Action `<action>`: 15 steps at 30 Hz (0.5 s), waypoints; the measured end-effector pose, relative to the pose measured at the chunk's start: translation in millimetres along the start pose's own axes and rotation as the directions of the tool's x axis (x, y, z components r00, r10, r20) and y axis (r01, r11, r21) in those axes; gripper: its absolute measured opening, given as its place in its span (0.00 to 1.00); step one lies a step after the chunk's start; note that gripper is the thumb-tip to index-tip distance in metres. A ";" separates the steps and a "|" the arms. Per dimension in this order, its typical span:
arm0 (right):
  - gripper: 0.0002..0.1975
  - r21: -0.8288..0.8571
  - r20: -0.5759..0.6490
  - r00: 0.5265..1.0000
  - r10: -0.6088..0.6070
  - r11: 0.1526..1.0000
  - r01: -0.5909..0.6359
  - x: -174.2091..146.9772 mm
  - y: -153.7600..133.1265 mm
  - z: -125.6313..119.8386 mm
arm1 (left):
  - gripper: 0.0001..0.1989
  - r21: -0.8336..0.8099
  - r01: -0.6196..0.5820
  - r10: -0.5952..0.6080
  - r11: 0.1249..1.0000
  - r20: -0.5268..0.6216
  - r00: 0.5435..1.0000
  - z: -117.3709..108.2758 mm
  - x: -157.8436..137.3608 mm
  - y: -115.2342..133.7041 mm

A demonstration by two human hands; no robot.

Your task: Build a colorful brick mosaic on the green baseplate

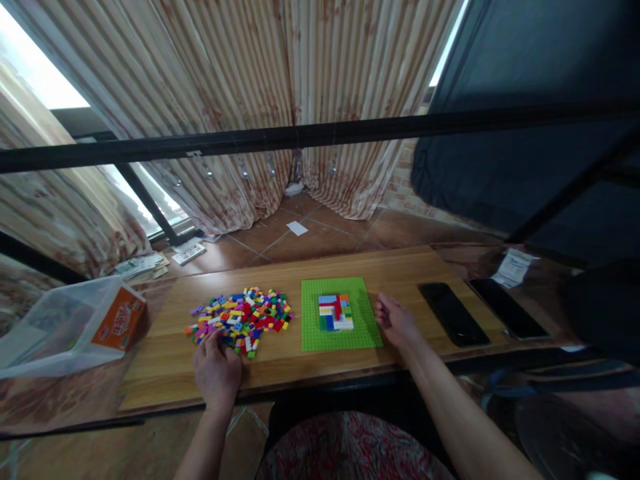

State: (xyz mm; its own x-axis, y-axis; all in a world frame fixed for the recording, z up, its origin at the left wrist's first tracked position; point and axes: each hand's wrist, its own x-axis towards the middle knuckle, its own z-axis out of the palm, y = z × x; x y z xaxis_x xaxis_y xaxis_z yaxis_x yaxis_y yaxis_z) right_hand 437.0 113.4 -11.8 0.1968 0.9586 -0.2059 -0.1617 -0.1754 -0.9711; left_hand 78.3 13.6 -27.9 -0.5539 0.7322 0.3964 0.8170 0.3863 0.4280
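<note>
My left hand [217,368] rests at the near edge of a pile of colourful toy bricks [250,310]. Its fingers are bent and a little apart, with the tips among the bricks; no held brick shows. To the right of the pile lies a green studded baseplate [310,337]. A low, roughly square build of white, blue, red, yellow, orange and green bricks [337,313] sits on its middle. Beside the plate's right edge is my right hand [397,321], fingers curled closed. Whatever may be inside them is hidden.
Two dark phones [454,315] [507,308] lie at the right of the wooden board [277,373]. A clear plastic box [75,327] with an orange label stands at the left. A black metal bar [320,137] crosses beyond the table, before striped curtains [225,87].
</note>
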 end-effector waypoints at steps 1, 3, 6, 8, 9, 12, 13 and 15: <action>0.23 0.027 -0.030 0.999 -0.010 1.000 0.011 -2.0 -1.1 -4.7 | 0.19 0.003 -0.005 0.005 1.000 -0.003 1.000 0.3 0.0 -0.1; 0.23 0.063 -0.069 0.997 -0.022 0.998 0.026 -8.5 -3.0 -9.1 | 0.18 0.003 -0.019 0.019 1.000 -0.014 1.000 0.9 -0.1 0.1; 0.21 0.056 -0.091 0.993 -0.069 0.996 0.074 -25.1 -5.8 -0.3 | 0.18 -0.006 -0.025 0.025 1.000 -0.028 0.999 1.8 -1.0 1.0; 0.20 -0.022 -0.044 0.992 -0.114 0.993 0.114 -40.1 -6.2 14.6 | 0.18 -0.006 -0.014 0.014 1.000 -0.030 0.999 2.3 -2.0 1.5; 0.19 -0.081 0.011 0.991 -0.130 0.988 0.131 -48.6 -5.5 23.8 | 0.18 -0.005 -0.003 0.003 1.000 -0.032 0.999 2.6 -2.5 1.7; 0.16 -0.258 0.272 0.952 -0.138 0.943 0.210 -74.1 1.8 53.0 | 0.17 0.000 0.023 -0.023 1.000 -0.034 0.999 3.6 -4.0 1.6; 0.14 -0.303 0.360 0.922 -0.142 0.917 0.260 -81.4 5.7 62.1 | 0.18 0.004 0.026 -0.026 1.000 -0.034 0.999 3.9 -4.4 1.4; 0.12 -0.379 0.485 0.860 -0.161 0.847 0.372 -91.8 14.3 78.4 | 0.18 0.008 0.027 -0.026 1.000 -0.034 0.999 4.5 -5.0 0.9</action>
State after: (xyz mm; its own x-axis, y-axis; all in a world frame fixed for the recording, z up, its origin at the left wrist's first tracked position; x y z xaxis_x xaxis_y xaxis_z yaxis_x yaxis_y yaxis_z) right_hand 340.7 40.5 2.6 -0.2740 0.9610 0.0376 0.3026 0.1232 -0.9451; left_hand 82.5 12.8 -33.2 -0.5804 0.7025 0.4119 0.8031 0.4100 0.4323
